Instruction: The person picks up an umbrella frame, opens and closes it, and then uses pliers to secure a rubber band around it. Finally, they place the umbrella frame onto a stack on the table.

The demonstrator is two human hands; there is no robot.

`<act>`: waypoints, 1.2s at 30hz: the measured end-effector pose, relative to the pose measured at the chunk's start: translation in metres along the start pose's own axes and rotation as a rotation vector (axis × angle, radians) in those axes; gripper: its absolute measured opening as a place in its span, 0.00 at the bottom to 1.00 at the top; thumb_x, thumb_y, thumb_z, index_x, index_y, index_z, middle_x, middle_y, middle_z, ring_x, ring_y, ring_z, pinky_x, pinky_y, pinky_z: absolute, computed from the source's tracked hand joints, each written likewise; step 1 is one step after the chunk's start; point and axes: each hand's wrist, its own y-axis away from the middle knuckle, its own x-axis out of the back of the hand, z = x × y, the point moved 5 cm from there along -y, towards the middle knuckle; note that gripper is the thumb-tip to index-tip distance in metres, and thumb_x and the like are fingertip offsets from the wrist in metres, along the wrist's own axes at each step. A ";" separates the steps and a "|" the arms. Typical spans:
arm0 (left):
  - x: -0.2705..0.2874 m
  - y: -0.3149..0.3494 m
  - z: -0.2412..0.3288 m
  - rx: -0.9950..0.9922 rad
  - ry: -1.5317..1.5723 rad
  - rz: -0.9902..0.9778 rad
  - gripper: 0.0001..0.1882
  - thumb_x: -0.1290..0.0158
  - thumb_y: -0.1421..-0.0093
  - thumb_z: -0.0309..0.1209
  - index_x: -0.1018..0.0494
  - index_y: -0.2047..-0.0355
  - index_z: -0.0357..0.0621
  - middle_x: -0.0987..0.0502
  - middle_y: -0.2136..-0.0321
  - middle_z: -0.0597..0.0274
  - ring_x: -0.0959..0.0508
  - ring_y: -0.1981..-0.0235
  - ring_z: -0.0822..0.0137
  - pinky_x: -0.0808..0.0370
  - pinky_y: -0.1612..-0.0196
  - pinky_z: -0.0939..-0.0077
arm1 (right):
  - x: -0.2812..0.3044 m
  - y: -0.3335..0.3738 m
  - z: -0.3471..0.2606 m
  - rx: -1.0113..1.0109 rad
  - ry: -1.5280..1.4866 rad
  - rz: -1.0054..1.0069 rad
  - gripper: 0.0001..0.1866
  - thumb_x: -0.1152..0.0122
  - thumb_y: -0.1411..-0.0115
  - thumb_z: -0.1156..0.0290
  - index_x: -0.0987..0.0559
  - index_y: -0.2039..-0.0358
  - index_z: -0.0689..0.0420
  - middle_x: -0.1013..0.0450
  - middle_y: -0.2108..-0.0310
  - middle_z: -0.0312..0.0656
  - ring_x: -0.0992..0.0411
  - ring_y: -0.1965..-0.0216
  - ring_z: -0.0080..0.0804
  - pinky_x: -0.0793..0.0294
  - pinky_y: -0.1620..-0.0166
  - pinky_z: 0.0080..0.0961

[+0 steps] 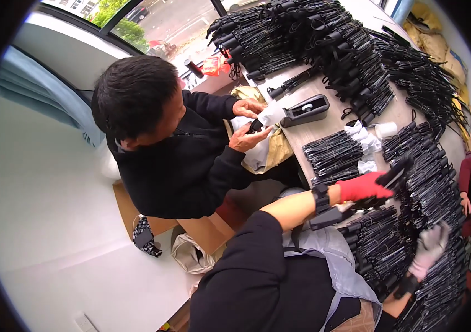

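My left hand (pixel 363 187), in a red glove with a dark band at the wrist, is closed around a black umbrella frame (pixel 396 172), partly blurred. Below that forearm is a dark, box-like thing (pixel 327 218) whose kind I cannot make out. My right hand (pixel 433 243) wears a pale glove and hovers over the long rows of black umbrella frames (pixel 432 185) on the right; its slightly blurred fingers look apart, with nothing visible in them. Another bundled stack of umbrella frames (pixel 379 243) lies between my body and my right hand.
A co-worker (pixel 163 149) in black sits at left, handling a dark piece and a white sheet (pixel 271 114) beside a black tape dispenser (pixel 306 110). Frames pile high on the table's far side (pixel 302 39). A red sleeve (pixel 466 171) shows at the right edge. An open carton (pixel 205 229) stands below.
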 end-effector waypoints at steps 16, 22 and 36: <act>-0.106 -0.065 0.168 -0.744 0.342 0.303 0.18 0.39 0.47 0.35 0.29 0.60 0.41 0.26 0.78 0.64 0.25 0.80 0.70 0.26 0.77 0.75 | -0.114 -0.055 0.056 0.569 1.631 0.491 0.25 0.54 0.32 0.50 0.32 0.51 0.62 0.36 0.76 0.33 0.43 0.84 0.17 0.46 0.82 0.16; -0.102 -0.070 0.169 -0.377 0.516 0.024 0.10 0.42 0.46 0.35 0.27 0.69 0.42 0.27 0.81 0.66 0.26 0.82 0.71 0.28 0.80 0.74 | -0.106 -0.060 0.071 0.073 0.670 0.213 0.24 0.57 0.31 0.51 0.32 0.52 0.62 0.38 0.77 0.33 0.47 0.86 0.16 0.52 0.84 0.15; -0.109 -0.103 0.196 -0.423 0.190 0.120 0.28 0.39 0.49 0.33 0.38 0.51 0.33 0.26 0.77 0.62 0.25 0.77 0.73 0.27 0.74 0.76 | -0.070 -0.102 0.013 0.230 1.050 0.685 0.22 0.54 0.33 0.68 0.34 0.44 0.69 0.36 0.43 0.58 0.37 0.42 0.49 0.37 0.42 0.38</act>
